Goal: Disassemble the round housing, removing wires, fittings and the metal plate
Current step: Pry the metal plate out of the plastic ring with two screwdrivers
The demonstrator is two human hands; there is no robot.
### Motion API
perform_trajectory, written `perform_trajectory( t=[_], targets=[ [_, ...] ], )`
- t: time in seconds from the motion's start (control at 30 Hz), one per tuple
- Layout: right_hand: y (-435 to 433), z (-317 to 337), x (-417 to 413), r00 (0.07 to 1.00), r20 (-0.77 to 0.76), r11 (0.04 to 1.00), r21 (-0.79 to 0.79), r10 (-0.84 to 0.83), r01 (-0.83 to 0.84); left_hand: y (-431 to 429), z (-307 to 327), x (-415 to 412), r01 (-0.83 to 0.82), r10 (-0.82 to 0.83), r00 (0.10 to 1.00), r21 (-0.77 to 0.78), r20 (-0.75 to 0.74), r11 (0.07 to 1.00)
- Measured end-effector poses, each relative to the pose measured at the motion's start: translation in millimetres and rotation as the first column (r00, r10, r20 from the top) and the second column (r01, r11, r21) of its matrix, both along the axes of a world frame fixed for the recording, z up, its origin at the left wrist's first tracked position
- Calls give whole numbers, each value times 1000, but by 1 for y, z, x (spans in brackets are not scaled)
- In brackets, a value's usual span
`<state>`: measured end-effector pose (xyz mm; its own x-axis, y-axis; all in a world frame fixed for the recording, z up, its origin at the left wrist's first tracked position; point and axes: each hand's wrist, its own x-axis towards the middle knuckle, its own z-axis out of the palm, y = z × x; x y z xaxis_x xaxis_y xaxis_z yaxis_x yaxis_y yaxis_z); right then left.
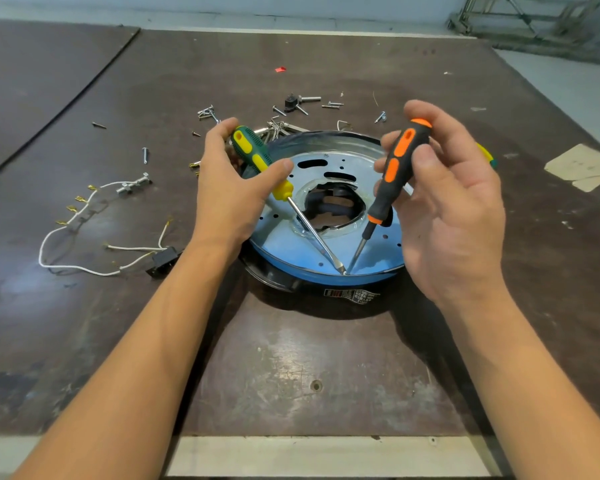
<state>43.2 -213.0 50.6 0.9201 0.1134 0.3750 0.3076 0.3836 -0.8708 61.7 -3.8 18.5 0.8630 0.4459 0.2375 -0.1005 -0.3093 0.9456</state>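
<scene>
Round housing (274,277) lies flat, bluish metal plate (291,245) apparently seated inside; white wires (132,249) lie loose left.

Two held screwdrivers (261,160), one round housing (326,278)

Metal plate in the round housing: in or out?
In. The round, bluish metal plate sits inside the black round housing, two screwdriver tips at its near edge.

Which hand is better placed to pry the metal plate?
Probably the left hand: its flathead screwdriver lies low, tip at the edge of the metal plate; the right hand holds the orange screwdriver steeper.
</scene>
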Motion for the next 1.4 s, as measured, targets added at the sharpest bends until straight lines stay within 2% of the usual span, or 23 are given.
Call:
perform_trajectory(
  t=[0.07, 0.23, 0.53, 0.73, 1.03, 1.27, 1.4],
  targets=[
    [0, 3, -1, 1000, -22, 1000, 15, 11, -11, 0, 0, 0, -1, 1, 1000, -1, 0, 1000],
    [4, 0, -1, 994, 92, 994, -85, -59, 67, 0, 0, 0, 0, 0, 1000, 2, 2, 1000],
    [5, 1, 0, 998, 30, 998, 17, -52, 52, 0, 0, 0, 2, -2, 1000, 1, -5, 1000],
    [4, -2, 2, 991, 121, 993, -86, -64, 75, 1, 2, 0, 25, -26, 1000, -38, -10, 999],
    [3, -4, 1, 995, 78, 997, -49, -58, 61, 1, 1, -1, 26, -27, 1000, -60, -10, 998],
    [4, -3, 1, 991, 105, 993, -73, -84, 92, 0, 2, -1, 21, -21, 1000, -35, -22, 999],
    [2, -2, 0, 998, 35, 998, -23, -53, 54, -1, 3, -1, 20, -20, 999, -27, -26, 999]
  ],
)
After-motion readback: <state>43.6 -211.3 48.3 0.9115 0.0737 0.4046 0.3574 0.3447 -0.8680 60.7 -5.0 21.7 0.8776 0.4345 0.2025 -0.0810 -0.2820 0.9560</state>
